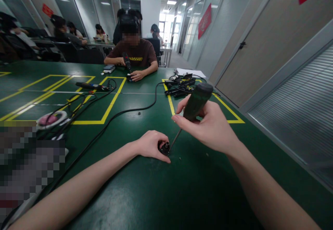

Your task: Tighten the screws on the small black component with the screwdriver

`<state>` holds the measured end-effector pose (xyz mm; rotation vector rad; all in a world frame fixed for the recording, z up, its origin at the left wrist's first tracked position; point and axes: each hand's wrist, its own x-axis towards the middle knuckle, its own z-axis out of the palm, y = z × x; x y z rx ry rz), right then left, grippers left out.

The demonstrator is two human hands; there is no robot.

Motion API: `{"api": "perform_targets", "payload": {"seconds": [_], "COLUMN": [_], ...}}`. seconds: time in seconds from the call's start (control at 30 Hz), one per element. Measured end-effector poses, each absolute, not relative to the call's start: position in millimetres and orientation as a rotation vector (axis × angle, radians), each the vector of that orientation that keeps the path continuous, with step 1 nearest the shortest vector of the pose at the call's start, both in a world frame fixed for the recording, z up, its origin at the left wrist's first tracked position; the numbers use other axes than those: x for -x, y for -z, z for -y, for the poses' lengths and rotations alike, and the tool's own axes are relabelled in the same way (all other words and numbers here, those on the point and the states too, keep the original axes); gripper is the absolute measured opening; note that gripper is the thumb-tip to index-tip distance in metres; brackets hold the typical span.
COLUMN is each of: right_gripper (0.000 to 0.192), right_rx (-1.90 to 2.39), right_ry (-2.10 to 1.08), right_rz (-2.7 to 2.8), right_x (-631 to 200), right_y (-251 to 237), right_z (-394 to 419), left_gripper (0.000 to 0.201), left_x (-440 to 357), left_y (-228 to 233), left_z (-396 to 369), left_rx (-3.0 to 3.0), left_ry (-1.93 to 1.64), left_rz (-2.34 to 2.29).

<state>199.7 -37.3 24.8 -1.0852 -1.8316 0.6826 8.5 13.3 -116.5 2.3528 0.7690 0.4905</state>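
Note:
My right hand (208, 124) is closed around the thick dark handle of a screwdriver (198, 100). Its thin shaft slants down to the left, and the tip meets the right edge of a small black round part (164, 149). That part sits on the green table, with a short tube-like piece standing up from it. My left hand (153, 145) curls its fingers and thumb around the part from the left. A tiny screw-like piece (180, 159) lies on the table just right of my left thumb. Whether the tip sits in a screw is too small to tell.
A black cable (117, 113) snakes across the green table (135, 195). Black cords and adapters (180, 84) are heaped at the back right. An electric screwdriver (92, 86) lies at the left near a white tape roll (52, 119). Opposite, a person (132, 54) works with a tool.

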Motion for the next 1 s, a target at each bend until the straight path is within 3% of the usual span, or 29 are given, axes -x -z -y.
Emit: {"api": "perform_targets", "payload": {"seconds": [0.53,1.0], "right_gripper": [0.024,0.019], "right_rx": [1.065,1.058], "right_ry": [-0.687,-0.686], "right_rz": [1.809,1.818], "right_x": [-198.5,-197.6], "right_y": [-25.3,-25.3], "right_z": [36.6,37.3], "left_gripper": [0.045,0.045], "left_x": [-8.5,-8.6], "left_y": [116.7,116.1], "left_z": [-13.7,-13.0], "left_rx": [-2.316,-2.315], "left_ry": [-0.480,-0.486], "left_rz": [-0.774,-0.771]}}
